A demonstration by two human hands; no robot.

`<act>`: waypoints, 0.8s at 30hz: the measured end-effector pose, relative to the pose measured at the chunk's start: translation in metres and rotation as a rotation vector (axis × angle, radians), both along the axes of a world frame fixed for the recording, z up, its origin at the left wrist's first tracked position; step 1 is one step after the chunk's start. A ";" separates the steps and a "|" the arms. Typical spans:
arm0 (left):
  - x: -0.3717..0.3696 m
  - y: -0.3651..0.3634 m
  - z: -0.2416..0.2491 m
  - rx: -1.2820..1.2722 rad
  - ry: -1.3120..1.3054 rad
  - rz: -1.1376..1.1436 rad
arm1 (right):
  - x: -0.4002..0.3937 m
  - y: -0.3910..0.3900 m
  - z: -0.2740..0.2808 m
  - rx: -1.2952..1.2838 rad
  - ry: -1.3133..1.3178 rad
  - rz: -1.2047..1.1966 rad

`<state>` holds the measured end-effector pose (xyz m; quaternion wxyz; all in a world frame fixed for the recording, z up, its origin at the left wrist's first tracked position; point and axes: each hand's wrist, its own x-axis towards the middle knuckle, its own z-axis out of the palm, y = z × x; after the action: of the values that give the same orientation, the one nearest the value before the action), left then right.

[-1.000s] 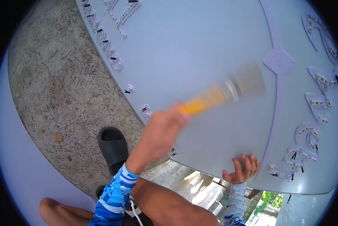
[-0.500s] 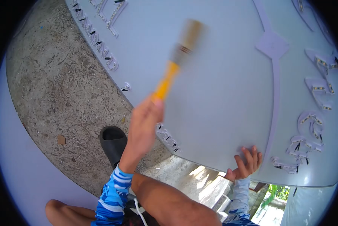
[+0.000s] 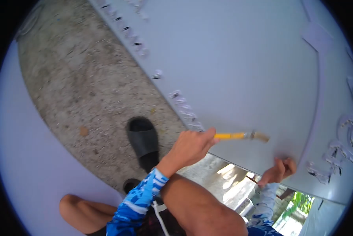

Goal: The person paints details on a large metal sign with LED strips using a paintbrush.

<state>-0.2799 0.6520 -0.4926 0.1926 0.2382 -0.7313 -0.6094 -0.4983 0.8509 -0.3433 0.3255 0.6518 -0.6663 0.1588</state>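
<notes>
A brush with a yellow handle [image 3: 229, 136] is gripped in my left hand [image 3: 190, 148]. Its pale bristles point right, over or against the large pale panel [image 3: 239, 74]; I cannot tell if they touch. My right hand [image 3: 280, 171] is at the panel's lower edge, fingers curled in; whatever it may hold is hidden. Small raised letters [image 3: 180, 103] with black marks run along the panel's left edge. Larger raised letters [image 3: 335, 151] stand at the right, beside a raised strip with a diamond shape [image 3: 318, 37].
Rough concrete floor [image 3: 90, 82] shows left of the panel, with a dark slipper [image 3: 143, 137] on my foot. Another pale curved surface [image 3: 31, 145] lies at the far left. My bent knee [image 3: 208, 204] is close below the panel. Greenery [image 3: 302, 202] shows at the lower right.
My left hand and the brush have moved right and down, and the brush has swung from pointing up to pointing right. My right hand's fingers have curled in. The view has shifted.
</notes>
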 end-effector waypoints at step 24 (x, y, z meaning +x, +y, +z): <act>0.071 0.027 -0.098 0.397 -0.694 0.220 | 0.023 -0.032 0.026 0.523 0.135 -0.014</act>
<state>-0.2087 0.6789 -0.5907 -0.0510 0.5388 -0.5915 -0.5977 -0.4756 0.8191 -0.3170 0.1910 0.7180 -0.6661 -0.0649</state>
